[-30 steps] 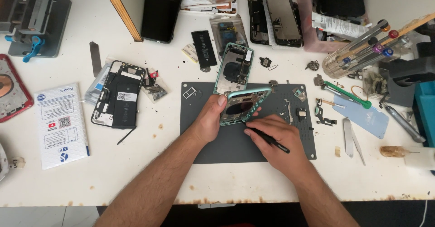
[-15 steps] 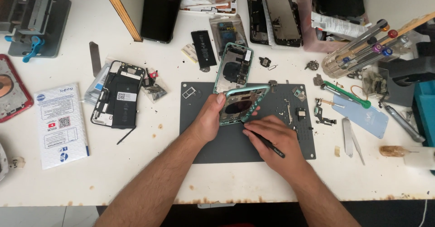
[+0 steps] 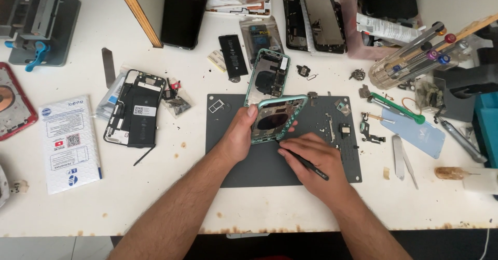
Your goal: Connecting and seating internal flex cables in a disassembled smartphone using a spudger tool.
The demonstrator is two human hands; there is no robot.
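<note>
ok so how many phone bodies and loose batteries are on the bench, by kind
Green phone frames: 2, one gripped by the left hand at, one lying above it
Opened black phones showing their insides: 3
Closed black phone with dark screen: 1
Loose black rectangular battery: 1
Total: 7
The right hand holds a thin black tool.

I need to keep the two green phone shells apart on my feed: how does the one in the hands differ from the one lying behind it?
The held green housing is gripped by the left hand over the grey mat; the right hand brings a black tool to its edge. The second green housing lies untouched, partly on the white table, farther from the person. Both are mint-green, opened and screenless.
</note>
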